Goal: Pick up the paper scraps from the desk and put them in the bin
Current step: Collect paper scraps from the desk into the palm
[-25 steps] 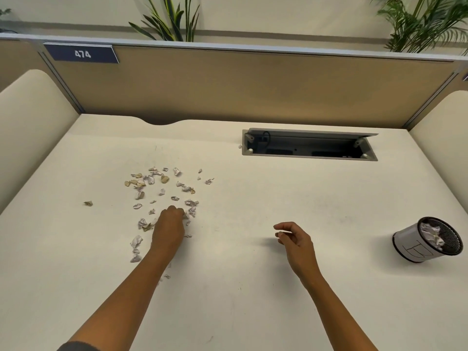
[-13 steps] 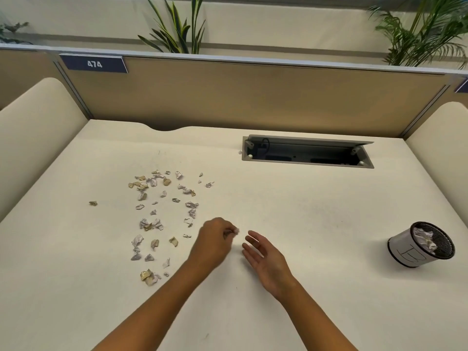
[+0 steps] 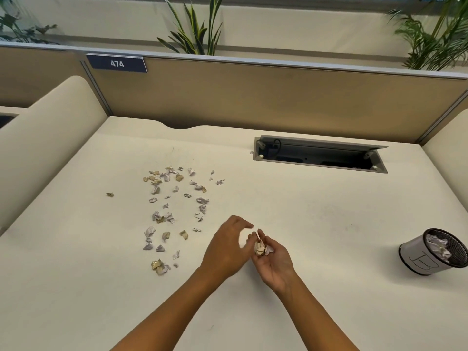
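Observation:
Several small white and tan paper scraps (image 3: 172, 211) lie scattered over the left middle of the cream desk (image 3: 316, 224). My right hand (image 3: 274, 262) is cupped palm up near the desk's centre, holding a few scraps (image 3: 262, 248). My left hand (image 3: 228, 247) hovers right beside it, fingers spread and blurred, with nothing visible in it. A small white mesh-topped bin (image 3: 434, 252) stands tilted at the far right with crumpled paper inside, well away from both hands.
An open cable tray (image 3: 319, 154) is sunk into the desk at the back right. Tan partition panels (image 3: 253, 97) wall off the back and sides, with plants behind. One stray scrap (image 3: 110, 194) lies apart at the left.
My left hand picked a scrap from the pile, moved right to my right hand and opened over it. My right palm turned up and now holds scraps.

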